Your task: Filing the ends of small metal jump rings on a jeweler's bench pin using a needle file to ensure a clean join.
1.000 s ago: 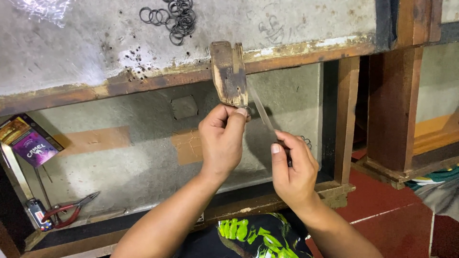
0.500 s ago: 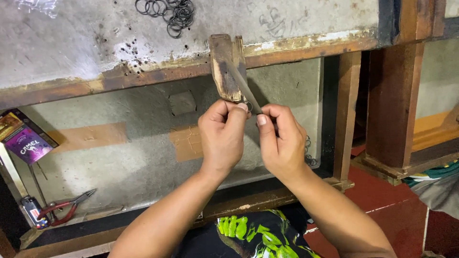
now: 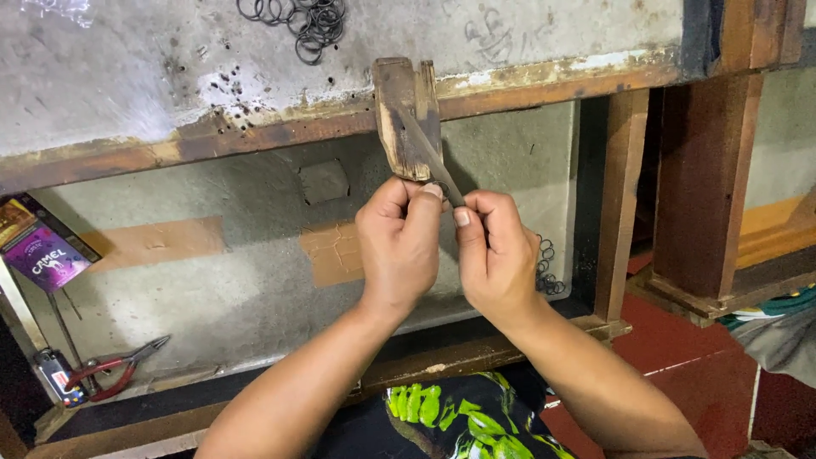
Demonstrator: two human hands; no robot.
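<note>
Both hands meet just below a worn wooden block [image 3: 406, 119] that juts out from the front edge of the worktop [image 3: 127, 76]. The left hand [image 3: 398, 242] is closed, its thumb and forefinger pinching a small dark ring [image 3: 439, 189] against the block's lower end. The right hand [image 3: 493, 255] is closed around a thin metal file [image 3: 433, 157], which slants up across the face of the block. On the worktop above lies a loose pile of rings [image 3: 302, 19], and more rings [image 3: 546, 268] show just beside the right hand, lower down. One ring is being worked on; whether either heap is finished cannot be told. Red-handled pliers [image 3: 115, 370] lie on the lower shelf [image 3: 255, 280], well to the left.
</note>
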